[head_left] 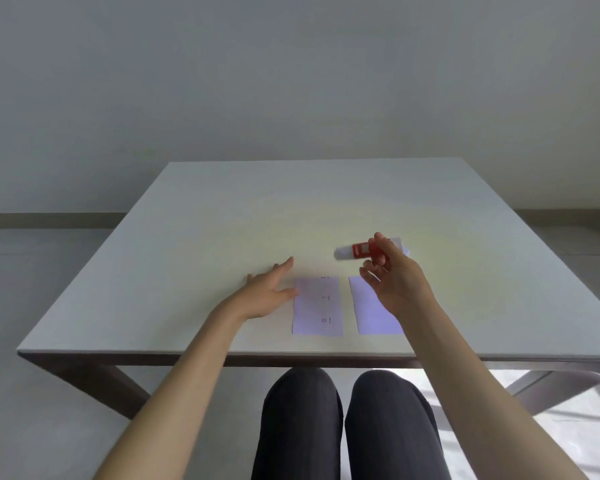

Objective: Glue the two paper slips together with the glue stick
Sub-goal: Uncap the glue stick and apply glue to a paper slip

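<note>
Glue stick (360, 250) up in the right hand (395, 282), lying crosswise.
Left hand (269, 292) flat and empty beside the left slip (316, 306); right slip (371, 313) lies just under the gripping hand on the tabletop (222, 220).

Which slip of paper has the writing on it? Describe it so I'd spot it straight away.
Look at the near edge of the grey table, where two pale slips lie side by side, apart. It is the left slip, beside the left hand; small dark marks run along it, while the right slip looks blank.

My pale grey square table (222, 216) looks smooth and matt. Both pale lilac paper slips (314, 306) are flat, matt too. The red-and-white plastic glue stick (352, 251) is slightly glossy.
</note>
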### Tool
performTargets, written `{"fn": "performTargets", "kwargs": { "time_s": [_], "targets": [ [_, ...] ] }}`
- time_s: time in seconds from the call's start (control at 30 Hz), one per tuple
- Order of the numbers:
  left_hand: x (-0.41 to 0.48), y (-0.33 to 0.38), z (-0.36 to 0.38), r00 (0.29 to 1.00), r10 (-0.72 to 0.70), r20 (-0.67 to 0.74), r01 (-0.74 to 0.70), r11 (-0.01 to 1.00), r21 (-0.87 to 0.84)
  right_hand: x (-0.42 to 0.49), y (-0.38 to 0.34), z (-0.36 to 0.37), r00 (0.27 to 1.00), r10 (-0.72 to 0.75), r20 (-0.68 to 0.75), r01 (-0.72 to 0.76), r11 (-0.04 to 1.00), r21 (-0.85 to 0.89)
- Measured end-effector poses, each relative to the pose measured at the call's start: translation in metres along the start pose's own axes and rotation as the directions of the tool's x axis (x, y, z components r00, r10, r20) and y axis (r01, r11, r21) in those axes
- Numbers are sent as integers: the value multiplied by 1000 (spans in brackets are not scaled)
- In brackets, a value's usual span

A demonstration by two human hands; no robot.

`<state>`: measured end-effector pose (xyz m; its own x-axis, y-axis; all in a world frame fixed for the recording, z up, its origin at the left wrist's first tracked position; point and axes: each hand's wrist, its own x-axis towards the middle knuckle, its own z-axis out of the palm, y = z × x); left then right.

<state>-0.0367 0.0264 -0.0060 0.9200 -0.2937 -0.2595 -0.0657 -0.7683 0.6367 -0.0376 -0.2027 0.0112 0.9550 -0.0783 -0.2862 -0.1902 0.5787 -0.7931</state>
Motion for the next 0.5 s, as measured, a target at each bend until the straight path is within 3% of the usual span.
{"fn": "performTargets", "kwargs": {
  "time_s": [0.17,0.33,0.5],
  "targets": [
    [1,-4,17,993,110,38,-114,987,117,-5,22,20,997,-47,55,60,963,-261],
    [2,-18,23,986,168,4,-167,972,167,-7,40,28,950,-273,153,310,752,-582],
    [4,-20,20,980,193,38,-196,940,279,-8,47,26,926,-331,179,362,649,-669]
  ]
}}
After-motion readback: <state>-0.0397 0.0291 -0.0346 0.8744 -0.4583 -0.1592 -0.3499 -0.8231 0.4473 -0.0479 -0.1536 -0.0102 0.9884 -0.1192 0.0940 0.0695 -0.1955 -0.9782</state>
